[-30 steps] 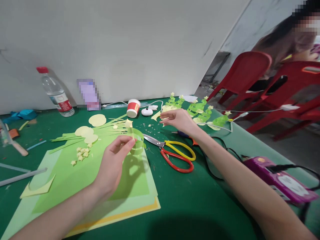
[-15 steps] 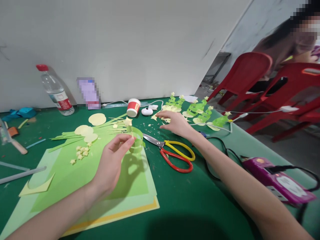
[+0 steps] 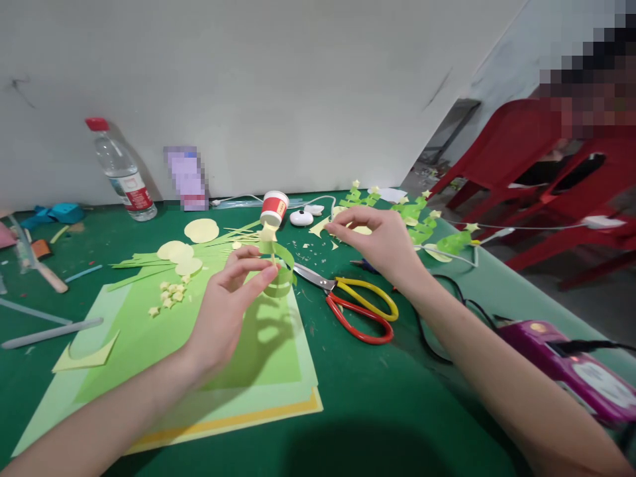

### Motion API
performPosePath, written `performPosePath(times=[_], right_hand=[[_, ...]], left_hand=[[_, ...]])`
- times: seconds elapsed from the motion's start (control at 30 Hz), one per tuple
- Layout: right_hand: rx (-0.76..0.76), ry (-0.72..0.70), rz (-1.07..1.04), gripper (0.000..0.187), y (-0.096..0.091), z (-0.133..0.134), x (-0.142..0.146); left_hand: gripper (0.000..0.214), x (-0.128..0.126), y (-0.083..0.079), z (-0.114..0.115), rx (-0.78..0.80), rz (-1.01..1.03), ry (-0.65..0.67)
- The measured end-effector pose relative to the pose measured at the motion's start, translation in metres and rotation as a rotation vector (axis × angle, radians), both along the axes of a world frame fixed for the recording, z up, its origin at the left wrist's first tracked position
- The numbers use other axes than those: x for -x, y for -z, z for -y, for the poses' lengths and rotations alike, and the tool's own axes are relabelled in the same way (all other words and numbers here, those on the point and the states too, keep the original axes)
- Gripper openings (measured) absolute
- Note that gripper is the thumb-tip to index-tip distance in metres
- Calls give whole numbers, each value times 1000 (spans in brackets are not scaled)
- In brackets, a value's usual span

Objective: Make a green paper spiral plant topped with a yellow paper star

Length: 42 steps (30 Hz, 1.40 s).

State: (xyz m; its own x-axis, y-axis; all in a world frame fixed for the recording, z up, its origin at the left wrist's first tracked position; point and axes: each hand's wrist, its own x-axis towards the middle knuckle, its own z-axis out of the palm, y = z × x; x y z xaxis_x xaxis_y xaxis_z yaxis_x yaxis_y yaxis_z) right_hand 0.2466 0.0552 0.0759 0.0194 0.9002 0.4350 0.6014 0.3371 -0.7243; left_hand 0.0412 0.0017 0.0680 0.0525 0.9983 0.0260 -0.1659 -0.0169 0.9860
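Observation:
My left hand (image 3: 226,311) pinches a thin pale stick topped with a pale yellow paper star (image 3: 268,233). A curled green paper strip (image 3: 284,281) loops around the stick, above the stacked green sheets (image 3: 199,354). My right hand (image 3: 382,242) hovers at the far side of the table, thumb and forefinger brought together beside a pale yellow paper scrap (image 3: 318,228); whatever may be between the fingertips is too small to make out. Behind it stand several green paper spirals (image 3: 420,228) topped with stars. Scissors (image 3: 342,291) with red and yellow handles lie open between my hands.
Pale paper circles (image 3: 201,230), small paper stars (image 3: 171,293) and green strips (image 3: 134,262) lie on the left. A paper cup (image 3: 274,207), a white earbud case (image 3: 301,218) and a water bottle (image 3: 130,182) stand behind. A purple power strip (image 3: 561,371) sits at right, near red chairs (image 3: 517,146).
My right hand's thumb and forefinger have closed together near the scraps. The star and spiral in my left hand have tilted slightly. The whole view has shifted a little.

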Motion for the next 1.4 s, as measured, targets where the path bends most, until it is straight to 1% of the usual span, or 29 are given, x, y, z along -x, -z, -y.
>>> performPosePath(times=[0.03, 0.1, 0.2, 0.3, 0.4, 0.53, 0.67, 1.07, 1.17, 1.27, 1.33, 1.4], right_hand=[[-4, -38, -30, 10, -3, 7, 4], [3, -170, -135, 8, -8, 20, 13], [34, -351, -226, 4, -10, 36, 25], [89, -429, -286, 5, -9, 45, 31], [113, -425, -342, 6, -9, 49, 32], [109, -404, -355, 9, -11, 52, 32], [103, -426, -358, 5, -11, 53, 32], [77, -474, -447, 10, -5, 55, 37], [98, -436, -475, 10, -5, 54, 37], [133, -400, -509, 9, -5, 54, 37], [145, -397, -516, 9, -5, 55, 37], [151, -401, -520, 9, -6, 56, 37]], left_hand=[[7, 0, 0, 0, -9, -32, 9], [8, 1, 0, 1, -48, -115, 30], [9, 2, 0, 2, -172, -263, 58], [9, 4, -1, 3, -302, -371, 67], [8, 5, -2, 4, -364, -411, 77], [7, 5, -2, 4, -390, -420, 86], [6, 4, -1, 4, -423, -419, 88], [6, 5, 4, 3, -505, -424, 81], [7, 7, 4, 3, -540, -486, 77], [10, 8, 2, 2, -630, -590, 61], [14, 9, 0, 1, -689, -675, 58], [14, 9, -2, 1, -712, -739, 68]])
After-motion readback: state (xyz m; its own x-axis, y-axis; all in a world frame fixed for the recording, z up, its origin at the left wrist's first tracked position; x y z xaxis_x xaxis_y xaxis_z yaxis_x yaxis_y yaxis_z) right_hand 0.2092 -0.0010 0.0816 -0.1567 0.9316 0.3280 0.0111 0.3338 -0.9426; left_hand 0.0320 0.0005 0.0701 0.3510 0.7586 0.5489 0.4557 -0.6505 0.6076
